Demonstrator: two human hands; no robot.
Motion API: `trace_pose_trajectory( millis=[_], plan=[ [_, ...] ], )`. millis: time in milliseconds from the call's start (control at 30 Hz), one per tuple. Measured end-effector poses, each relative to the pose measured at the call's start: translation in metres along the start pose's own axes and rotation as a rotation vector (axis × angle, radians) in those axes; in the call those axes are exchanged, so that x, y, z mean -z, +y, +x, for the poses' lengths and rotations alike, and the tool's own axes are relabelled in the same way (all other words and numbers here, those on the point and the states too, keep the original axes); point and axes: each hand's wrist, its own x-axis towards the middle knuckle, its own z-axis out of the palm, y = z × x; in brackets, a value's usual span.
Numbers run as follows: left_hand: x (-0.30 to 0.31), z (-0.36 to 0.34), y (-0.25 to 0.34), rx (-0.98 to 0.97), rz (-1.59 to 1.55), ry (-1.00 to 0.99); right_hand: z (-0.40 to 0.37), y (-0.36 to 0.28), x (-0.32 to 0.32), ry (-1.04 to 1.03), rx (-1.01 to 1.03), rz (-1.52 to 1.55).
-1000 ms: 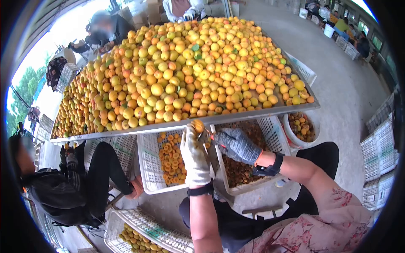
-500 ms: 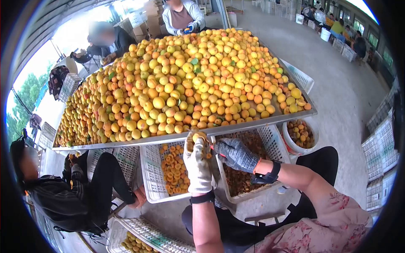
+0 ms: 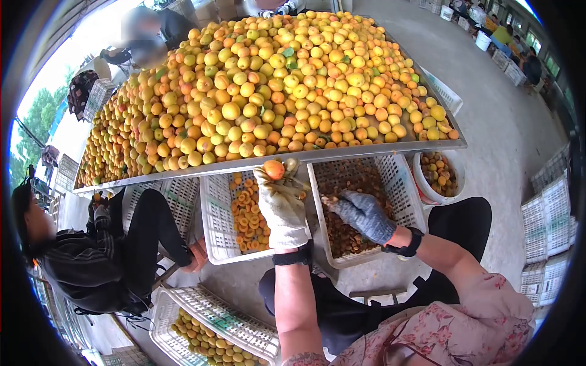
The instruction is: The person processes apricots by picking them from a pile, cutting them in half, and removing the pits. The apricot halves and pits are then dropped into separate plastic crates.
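Note:
My left hand [image 3: 282, 206], in a stained white glove, is closed round an orange apricot [image 3: 274, 170] just below the front edge of the sorting table [image 3: 244, 163]. Over the right crate [image 3: 314, 201], which holds brown pits [image 3: 345, 239], is my right hand [image 3: 364, 216] in a grey knitted glove. Its fingers are drawn together, and at the brownish tips I cannot make out what they hold. Left of my left hand, a white crate [image 3: 215, 226] contains halved apricots [image 3: 246, 213]. A large heap of whole apricots [image 3: 262, 91] covers the table.
A white bucket [image 3: 459, 177] of fruit stands at the right. On the left sits a co-worker [image 3: 85, 262] in dark clothes. Crates with apricots [image 3: 210, 341] lie at the bottom, and stacked crates [image 3: 546, 213] line the right side. Other people are at the table's far side.
My right hand has moved away from my left hand, to the right and over the pit crate. An orange apricot now shows in my left hand. The view has tilted down.

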Motion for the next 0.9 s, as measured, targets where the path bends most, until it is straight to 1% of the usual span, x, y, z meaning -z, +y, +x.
trace_pose_trajectory(
  millis=[67,100,133,200,233,267,333,367,400,433,467,533,567,600,667,700,733,800,833,867,900],
  plan=[
    [-0.016,-0.009,0.001,-0.075,0.068,0.094,0.0,0.037,-0.011,0.237,0.082,0.59],
    [-0.014,-0.015,0.002,-0.027,0.168,0.027,0.008,0.002,0.006,0.271,0.077,0.404],
    [-0.002,-0.014,-0.013,-0.369,0.835,-0.131,0.022,-0.001,0.007,0.285,0.072,0.404],
    [-0.009,-0.021,-0.029,-0.211,0.68,-0.079,0.049,-0.002,0.005,0.307,0.008,0.388],
    [-0.01,-0.022,-0.034,-0.218,0.844,-0.128,0.059,-0.004,0.002,0.284,-0.053,0.401],
    [-0.014,-0.028,-0.042,-0.26,0.727,-0.091,0.066,-0.005,-0.001,0.258,-0.114,0.414],
    [-0.017,-0.026,-0.042,-0.348,0.761,-0.051,0.068,-0.016,-0.001,0.242,-0.153,0.374],
    [-0.018,-0.026,-0.043,-0.344,0.761,-0.046,0.068,-0.02,-0.003,0.29,-0.155,0.333],
    [-0.018,-0.026,-0.044,-0.438,0.869,-0.016,0.068,-0.022,-0.006,0.338,-0.159,0.292],
    [-0.018,-0.026,-0.044,-0.53,0.979,0.01,0.07,-0.015,-0.013,0.408,-0.086,0.265],
    [-0.019,-0.026,-0.045,-0.524,0.983,0.01,0.068,-0.012,-0.014,0.408,-0.093,0.266],
    [-0.021,-0.025,-0.046,-0.325,0.687,0.065,0.066,-0.015,-0.014,0.442,0.038,-0.024],
    [-0.023,-0.026,-0.045,-0.206,0.471,0.07,0.066,-0.012,-0.014,0.456,0.127,-0.146],
    [-0.019,-0.024,-0.047,-0.199,0.474,0.076,0.066,-0.016,-0.012,0.451,0.118,-0.145],
    [-0.001,-0.016,-0.052,-0.074,0.277,0.042,0.064,-0.024,-0.003,0.407,0.299,-0.312],
    [-0.002,-0.013,-0.048,-0.283,0.708,-0.084,0.066,-0.03,0.003,0.346,0.352,-0.391],
    [-0.004,-0.012,-0.043,0.067,0.19,-0.023,0.068,-0.027,0.007,0.346,0.348,-0.391],
    [-0.017,-0.025,-0.023,0.412,0.124,0.14,0.068,-0.023,0.016,0.241,0.545,-0.42],
    [0.012,-0.012,-0.028,0.457,-0.287,-0.49,0.07,-0.025,0.018,0.239,0.467,-0.238],
    [0.013,-0.011,-0.032,0.456,-0.284,-0.495,0.065,-0.028,0.015,0.199,0.139,0.426],
    [-0.007,-0.019,-0.024,0.402,-0.207,-0.368,0.069,-0.04,0.022,0.266,-0.104,0.953]
  ],
)
